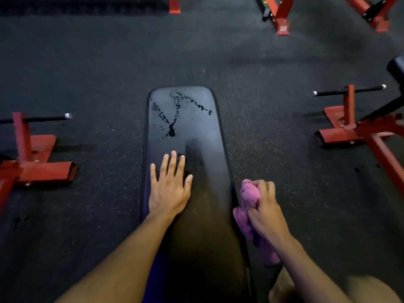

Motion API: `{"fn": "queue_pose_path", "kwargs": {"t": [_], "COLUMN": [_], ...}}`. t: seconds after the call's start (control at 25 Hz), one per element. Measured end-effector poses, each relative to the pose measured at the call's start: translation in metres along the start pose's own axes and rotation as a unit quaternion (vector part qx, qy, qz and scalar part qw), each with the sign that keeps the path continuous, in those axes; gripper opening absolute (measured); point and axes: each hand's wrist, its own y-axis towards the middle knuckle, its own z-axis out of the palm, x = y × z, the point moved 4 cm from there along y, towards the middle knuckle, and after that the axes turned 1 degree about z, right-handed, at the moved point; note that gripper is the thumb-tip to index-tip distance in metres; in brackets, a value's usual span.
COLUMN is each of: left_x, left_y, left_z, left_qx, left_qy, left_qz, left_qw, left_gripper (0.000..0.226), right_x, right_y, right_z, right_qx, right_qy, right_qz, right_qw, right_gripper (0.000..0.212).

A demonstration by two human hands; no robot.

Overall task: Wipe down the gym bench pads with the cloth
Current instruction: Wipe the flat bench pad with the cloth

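Note:
A long black bench pad [203,149] runs away from me down the middle of the view. Droplets and streaks of liquid [177,110] lie on its far end; a duller smeared patch sits mid-pad. My left hand [169,184] rests flat on the pad's left side, fingers straight and spread. My right hand [265,206] grips a bunched purple cloth [249,193] just off the pad's right edge, and the cloth's tail hangs down below my wrist.
Dark speckled rubber floor [98,73] surrounds the bench. Red steel frames with black pegs stand at the left [32,154] and right [358,125]. More red frame feet [282,20] stand at the far top. My bare knee [284,289] shows at the bottom right.

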Motion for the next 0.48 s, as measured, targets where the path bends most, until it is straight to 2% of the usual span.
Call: {"fn": "queue_pose_path", "kwargs": {"t": [0.08,0.28,0.36,0.48], "left_x": [0.000,0.001,0.003,0.001], "left_y": [0.003,0.006,0.004,0.006], "left_z": [-0.003,0.009,0.010,0.010], "left_qx": [-0.008,-0.046,-0.050,-0.049], "left_qy": [0.002,0.015,0.011,0.007], "left_qz": [-0.008,-0.003,-0.003,-0.002], "left_qw": [1.000,0.999,0.999,0.999], "left_gripper": [0.070,0.069,0.069,0.069], "right_x": [0.007,0.042,0.051,0.049], "right_y": [0.004,0.076,0.136,0.216], "right_z": [0.019,0.050,0.048,0.042], "right_qx": [0.004,-0.066,-0.063,-0.047], "right_qy": [0.005,-0.072,-0.012,0.154], "right_qz": [0.024,-0.019,-0.007,0.047], "right_qw": [1.000,0.995,0.998,0.986], "right_gripper": [0.037,0.038,0.027,0.012]}}
